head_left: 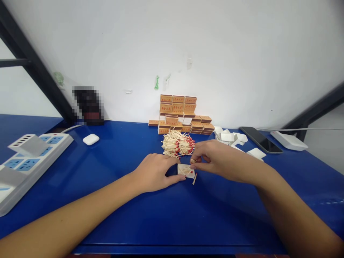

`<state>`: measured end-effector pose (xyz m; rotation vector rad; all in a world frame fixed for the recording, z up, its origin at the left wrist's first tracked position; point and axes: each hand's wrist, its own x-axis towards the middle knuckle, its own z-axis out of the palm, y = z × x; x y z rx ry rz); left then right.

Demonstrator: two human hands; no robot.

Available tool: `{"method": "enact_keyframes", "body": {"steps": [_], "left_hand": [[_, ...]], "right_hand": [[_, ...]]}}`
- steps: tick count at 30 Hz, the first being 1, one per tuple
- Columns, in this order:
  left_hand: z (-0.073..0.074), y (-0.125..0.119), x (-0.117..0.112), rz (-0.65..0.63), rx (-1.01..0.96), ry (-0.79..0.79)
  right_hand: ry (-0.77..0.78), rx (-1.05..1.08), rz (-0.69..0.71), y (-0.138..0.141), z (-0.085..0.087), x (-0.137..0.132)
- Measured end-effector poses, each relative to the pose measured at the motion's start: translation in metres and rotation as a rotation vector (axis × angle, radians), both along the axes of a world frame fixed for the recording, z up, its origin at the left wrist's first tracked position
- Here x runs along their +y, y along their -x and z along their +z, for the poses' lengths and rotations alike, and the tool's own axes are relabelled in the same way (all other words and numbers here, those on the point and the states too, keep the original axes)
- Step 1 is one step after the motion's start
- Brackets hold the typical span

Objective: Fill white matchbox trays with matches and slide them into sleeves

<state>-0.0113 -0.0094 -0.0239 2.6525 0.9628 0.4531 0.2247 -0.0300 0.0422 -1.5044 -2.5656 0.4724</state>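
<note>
A small white matchbox tray (185, 170) with some matches inside lies on the blue table. My left hand (157, 172) holds it by its left end, thumb at the near side and fingers at the far side. Just above the tray's right end, my right hand (212, 157) is closed in a pinch on a few matches (192, 161), mostly hidden by the fingers. One or more loose matches (195, 178) lie by the tray's near right corner. Behind both hands is a large heap of red-tipped matches (173, 141).
Orange matchboxes (177, 107) are stacked against the wall. White empty trays (228, 137) lie to their right, near a phone (260, 139) and a white box-like device (288, 140). On the left are a white earphone case (91, 139) and a power strip (34, 161).
</note>
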Motion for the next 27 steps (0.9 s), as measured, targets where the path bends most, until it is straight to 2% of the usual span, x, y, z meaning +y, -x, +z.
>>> {"method": "enact_keyframes", "body": {"steps": [6, 12, 17, 27], "left_hand": [[-0.001, -0.001, 0.000, -0.003, -0.006, -0.014], [-0.001, 0.000, 0.000, 0.014, -0.012, -0.009], [-0.002, 0.000, 0.000, 0.010, -0.034, -0.013], [-0.002, 0.000, 0.001, 0.009, -0.028, 0.001]], "right_hand": [[-0.034, -0.004, -0.014, 0.008, -0.001, -0.001], [-0.037, 0.076, -0.108, 0.010, -0.002, -0.001], [0.022, 0.066, -0.080, 0.010, -0.005, -0.003], [0.014, 0.054, -0.035, 0.015, -0.013, -0.005]]}}
